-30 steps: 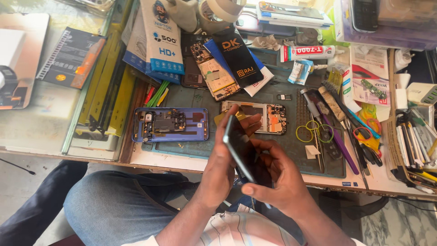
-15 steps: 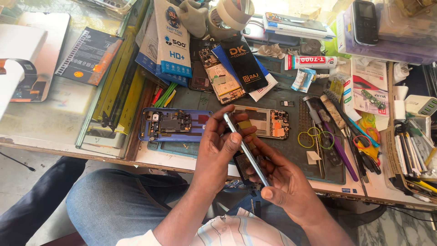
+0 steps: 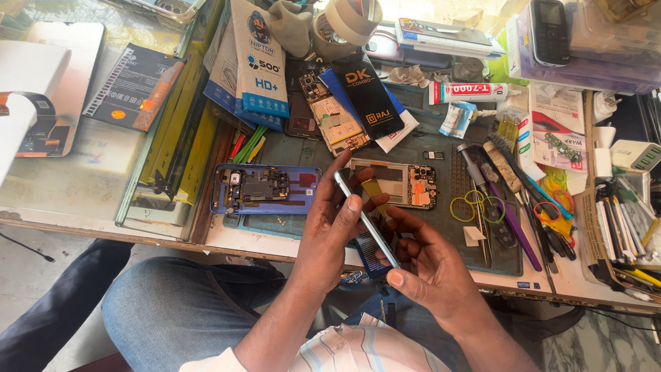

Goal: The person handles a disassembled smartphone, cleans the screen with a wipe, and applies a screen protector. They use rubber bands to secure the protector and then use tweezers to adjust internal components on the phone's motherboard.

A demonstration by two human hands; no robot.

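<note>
In the head view, a slim phone frame (image 3: pixel 365 220) is held edge-on above the lap at the bench edge, gripped between the fingers of the left hand (image 3: pixel 330 231) and the right hand (image 3: pixel 430 272), apparently mid-inspection during disassembly, so steady, careful prying would be called for next.

We note a work counter (image 3: pixel 82 186) beyond the grip, its left part glass-topped over a pale surface, with a wooden front edge. A dark green mat (image 3: pixel 441 234) covers the counter directly beyond the grip. Daylight falls from the far side, glaring on the glass. Below and left of the grip we see a grey stone floor (image 3: pixel 27 275); lower right, marbled flooring (image 3: pixel 606 344).
</note>
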